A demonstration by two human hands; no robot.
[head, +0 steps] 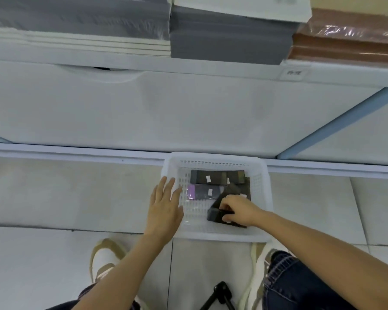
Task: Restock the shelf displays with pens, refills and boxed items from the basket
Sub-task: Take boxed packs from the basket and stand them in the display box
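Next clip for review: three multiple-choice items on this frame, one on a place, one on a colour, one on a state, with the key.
1. Where does the basket stand? A on a shelf; B on the tiled floor by the shelf base; C on a chair.
2. What colour is the basket? A white; B blue; C red.
3. What is the right hand doing? A hanging idle; B pressing the floor; C gripping a dark box in the basket.
Key: 1 B, tiles show around it; 2 A, its rim and walls are white; 3 C, it is curled round the box.
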